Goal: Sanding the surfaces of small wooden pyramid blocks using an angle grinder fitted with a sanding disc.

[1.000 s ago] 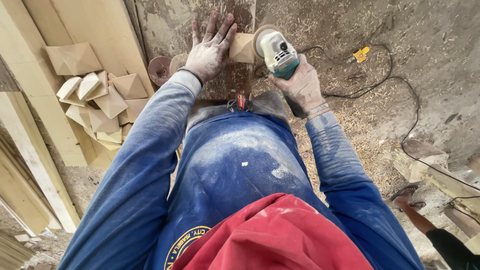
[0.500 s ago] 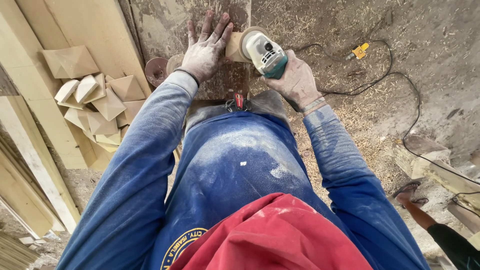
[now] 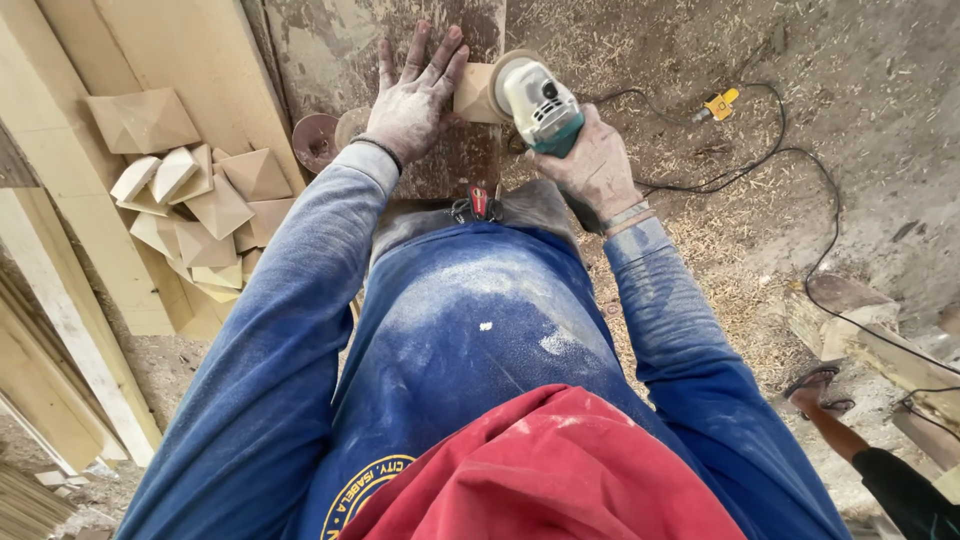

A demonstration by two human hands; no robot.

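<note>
— Nearest the body, which way does the angle grinder run?
— Its long axis slants up and left, disc end touching the small wooden block.
— And the hands?
— The right hand wraps its rear; the left hand lies flat, fingers spread, beside the block on the worn board.
— Farther off?
— Pyramid-shaped wood pieces left; a black cable right.

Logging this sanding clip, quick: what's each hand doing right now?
Left hand: open, fingers spread, pressed flat beside the wooden block.
Right hand: closed around the angle grinder, its disc against the block.
</note>
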